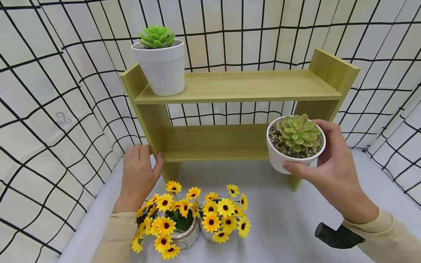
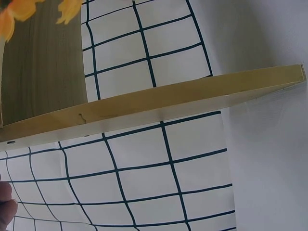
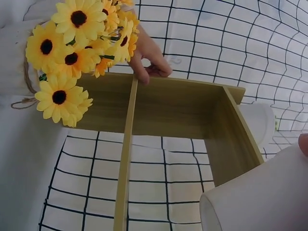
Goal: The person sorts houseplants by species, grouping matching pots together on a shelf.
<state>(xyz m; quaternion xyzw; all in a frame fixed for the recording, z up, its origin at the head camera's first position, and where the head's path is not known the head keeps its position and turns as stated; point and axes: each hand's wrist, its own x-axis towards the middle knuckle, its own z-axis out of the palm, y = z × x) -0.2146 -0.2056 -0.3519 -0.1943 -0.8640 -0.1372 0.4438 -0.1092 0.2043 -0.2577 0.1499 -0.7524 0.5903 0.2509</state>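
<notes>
My right hand (image 1: 342,175) grips a white pot with a pale green succulent (image 1: 298,133) in pebbles, thumb on its near side. The pot is held up in front of the right part of a two-tier wooden shelf (image 1: 246,86), tilted so its top faces me. The right wrist view shows the white pot (image 3: 264,197) from below, at the lower right. At the shelf's left side panel, my left hand (image 1: 139,170) holds the edge, thumb in front and fingers on the outer side. Only fingertips (image 2: 6,207) of it appear in the left wrist view.
A second white pot (image 1: 161,67) with a bright green succulent stands on the top board's left end. Two pots of yellow daisy-like flowers (image 1: 164,224) (image 1: 225,215) stand on the white surface in front. A white backdrop with black grid lines (image 1: 230,33) surrounds the shelf.
</notes>
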